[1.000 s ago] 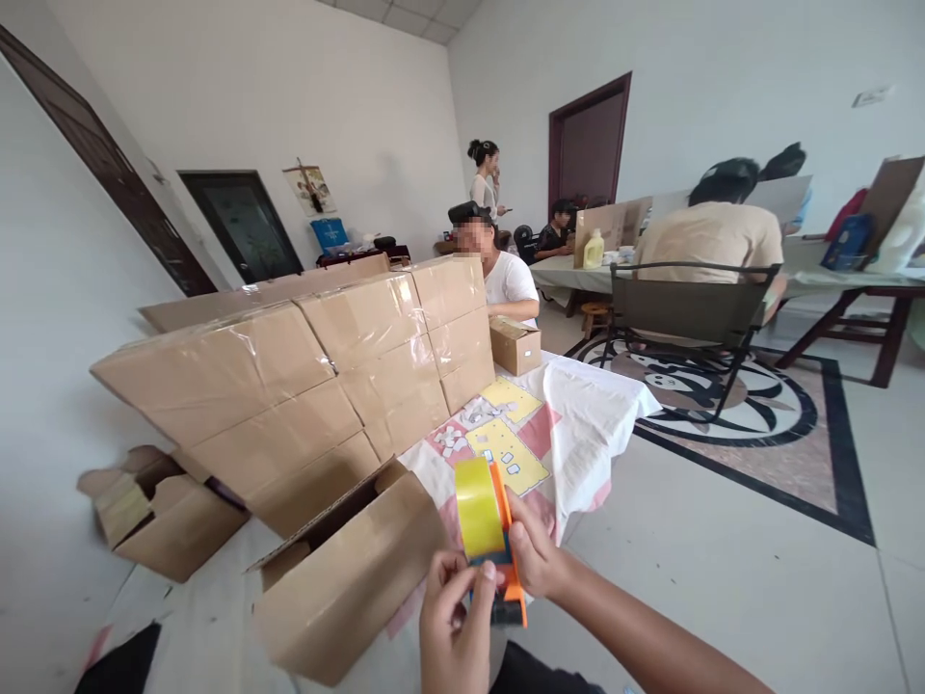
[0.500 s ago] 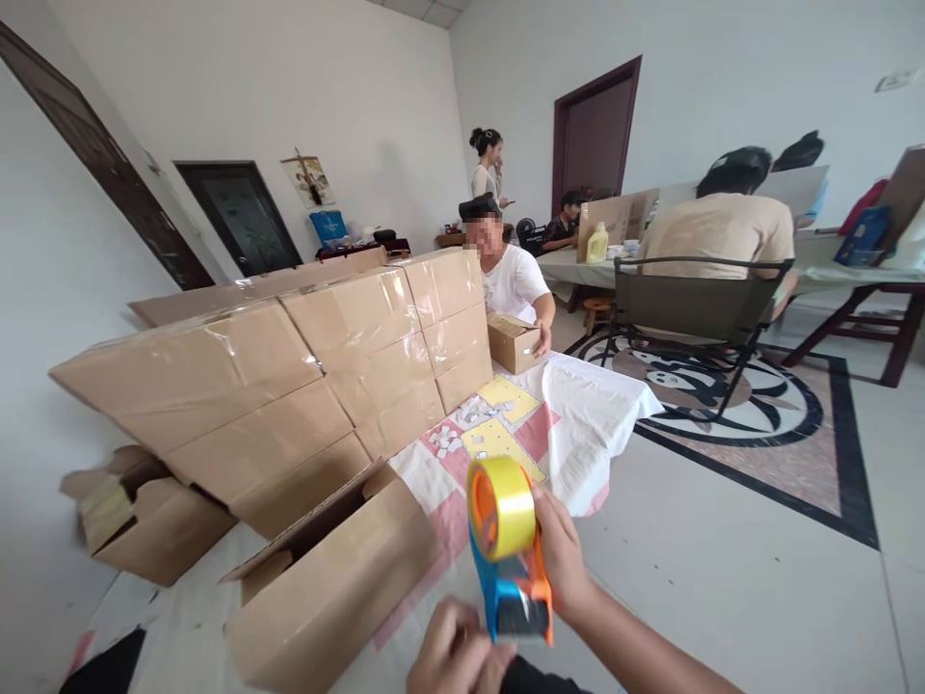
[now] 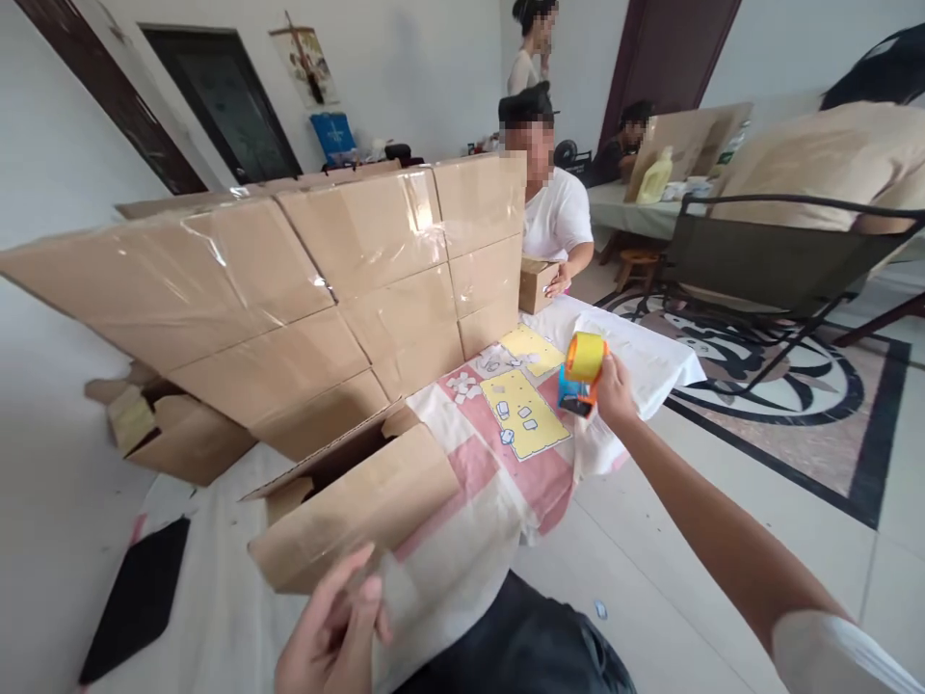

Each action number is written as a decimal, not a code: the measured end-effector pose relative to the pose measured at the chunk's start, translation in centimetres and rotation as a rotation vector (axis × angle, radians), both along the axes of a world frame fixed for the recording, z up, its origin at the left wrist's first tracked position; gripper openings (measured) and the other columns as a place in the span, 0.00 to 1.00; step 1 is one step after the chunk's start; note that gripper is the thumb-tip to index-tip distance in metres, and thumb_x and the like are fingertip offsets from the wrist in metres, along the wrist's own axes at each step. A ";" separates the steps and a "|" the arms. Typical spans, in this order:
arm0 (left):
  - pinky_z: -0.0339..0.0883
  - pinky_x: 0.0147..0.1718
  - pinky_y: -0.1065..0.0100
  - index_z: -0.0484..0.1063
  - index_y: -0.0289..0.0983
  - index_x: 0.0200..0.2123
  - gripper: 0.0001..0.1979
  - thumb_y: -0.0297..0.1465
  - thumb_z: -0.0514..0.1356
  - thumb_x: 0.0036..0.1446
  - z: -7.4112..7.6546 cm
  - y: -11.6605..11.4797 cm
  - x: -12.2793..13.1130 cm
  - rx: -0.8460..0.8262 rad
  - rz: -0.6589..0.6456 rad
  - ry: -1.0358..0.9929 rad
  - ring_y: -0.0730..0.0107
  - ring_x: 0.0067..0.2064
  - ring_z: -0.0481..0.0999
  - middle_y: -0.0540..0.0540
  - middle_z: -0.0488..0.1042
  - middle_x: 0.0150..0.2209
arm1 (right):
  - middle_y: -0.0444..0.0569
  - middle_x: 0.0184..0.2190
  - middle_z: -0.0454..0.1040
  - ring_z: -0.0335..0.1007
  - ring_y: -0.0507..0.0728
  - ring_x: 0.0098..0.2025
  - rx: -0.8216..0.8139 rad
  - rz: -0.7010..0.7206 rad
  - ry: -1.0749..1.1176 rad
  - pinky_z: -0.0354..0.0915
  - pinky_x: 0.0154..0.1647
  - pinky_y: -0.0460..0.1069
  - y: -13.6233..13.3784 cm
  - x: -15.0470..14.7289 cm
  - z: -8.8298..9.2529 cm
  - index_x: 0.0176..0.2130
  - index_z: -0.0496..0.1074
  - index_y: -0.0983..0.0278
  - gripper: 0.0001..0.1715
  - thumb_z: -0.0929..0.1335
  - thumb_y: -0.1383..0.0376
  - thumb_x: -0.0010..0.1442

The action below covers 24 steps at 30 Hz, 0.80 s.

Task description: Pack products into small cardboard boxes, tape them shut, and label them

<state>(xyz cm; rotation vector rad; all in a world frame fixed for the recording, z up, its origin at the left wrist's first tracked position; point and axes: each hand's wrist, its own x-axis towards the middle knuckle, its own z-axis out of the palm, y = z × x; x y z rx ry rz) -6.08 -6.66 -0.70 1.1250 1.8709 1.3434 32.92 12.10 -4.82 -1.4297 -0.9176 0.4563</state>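
Note:
My right hand (image 3: 616, 393) grips an orange and blue tape dispenser (image 3: 578, 397) with a roll of yellowish tape (image 3: 587, 357), held out over the table's right side. Nearer to me, my left hand (image 3: 336, 627) is closed in a pinch, slightly blurred. A faint see-through strip of clear tape (image 3: 396, 586) shows at its fingertips; how far it runs is hard to see. Just beyond that hand lies a cardboard box (image 3: 361, 506) with its top open and a long flap raised.
Taped boxes (image 3: 390, 231) form a stacked wall behind the open box. Another open box (image 3: 192, 434) sits at left, above a black flat object (image 3: 137, 598). Paper scraps (image 3: 462, 387) and yellow sheets (image 3: 520, 414) lie on the cloth. Across, a co-worker (image 3: 556, 217) holds a small box (image 3: 536, 284).
My hands have moved apart: the right one carried the tape dispenser forward and right, while the left came back and left. The view has tilted down and closer to the boxes.

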 end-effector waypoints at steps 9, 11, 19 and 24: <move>0.69 0.28 0.69 0.76 0.40 0.46 0.20 0.44 0.67 0.53 1.9 3.3 1.1 0.112 0.014 -0.211 0.73 0.20 0.68 0.58 0.66 0.16 | 0.55 0.55 0.71 0.65 0.64 0.60 -0.039 -0.104 -0.117 0.64 0.58 0.59 0.1 -2.9 0.0 0.51 0.68 0.59 0.26 0.57 0.45 0.68; 0.69 0.28 0.69 0.76 0.39 0.44 0.20 0.44 0.67 0.52 1.8 3.6 0.9 0.117 -0.013 -0.220 0.73 0.20 0.68 0.58 0.66 0.15 | 0.54 0.51 0.72 0.68 0.62 0.55 0.082 0.157 -0.243 0.65 0.56 0.58 -2.8 -7.8 2.1 0.50 0.70 0.58 0.21 0.61 0.48 0.69; 0.67 0.25 0.71 0.74 0.39 0.44 0.18 0.43 0.66 0.55 0.2 2.1 -0.9 0.104 -0.259 -0.294 0.73 0.20 0.70 0.57 0.69 0.16 | 0.49 0.40 0.71 0.65 0.58 0.46 0.397 1.145 -0.646 0.65 0.50 0.54 -8.8 -25.1 12.3 0.37 0.74 0.61 0.03 0.69 0.69 0.64; 0.63 0.26 0.72 0.74 0.39 0.42 0.15 0.42 0.65 0.56 -0.1 1.1 -0.3 0.076 -0.235 -0.362 0.75 0.21 0.68 0.58 0.67 0.16 | 0.52 0.45 0.71 0.63 0.61 0.49 0.273 1.137 -0.836 0.64 0.50 0.57 -9.2 -24.4 13.3 0.42 0.73 0.62 0.04 0.69 0.68 0.64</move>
